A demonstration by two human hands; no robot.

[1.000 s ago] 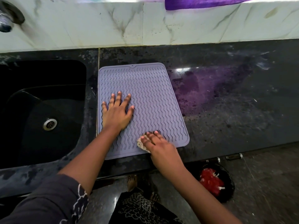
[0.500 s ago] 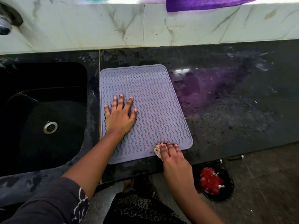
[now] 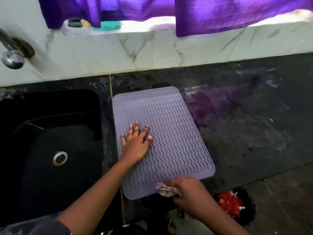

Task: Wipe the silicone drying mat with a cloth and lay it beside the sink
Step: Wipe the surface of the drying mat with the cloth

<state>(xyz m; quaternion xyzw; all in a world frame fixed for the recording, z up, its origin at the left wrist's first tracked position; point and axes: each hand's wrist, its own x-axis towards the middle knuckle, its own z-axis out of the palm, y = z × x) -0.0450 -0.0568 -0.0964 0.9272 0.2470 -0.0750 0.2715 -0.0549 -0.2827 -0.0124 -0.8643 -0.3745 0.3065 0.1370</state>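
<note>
A lilac silicone drying mat [image 3: 171,133] with wavy ridges lies flat on the black stone counter [image 3: 245,133], right beside the black sink [image 3: 50,150]. My left hand [image 3: 135,145] rests flat on the mat's left half, fingers spread. My right hand [image 3: 186,192] sits at the mat's near edge, closed around a small crumpled whitish cloth [image 3: 165,190] that touches the mat's front rim. Part of the cloth is hidden under my fingers.
A chrome tap [image 3: 11,55] sticks out of the marble wall above the sink. Purple fabric [image 3: 203,12] hangs over the window ledge. On the floor below the counter's front edge stands a dark bin [image 3: 235,206] with red scraps.
My right hand has slid with the cloth along the mat's near edge and pulled back slightly toward me. The view has tilted up, showing the ledge and purple fabric. My left hand stays put.
</note>
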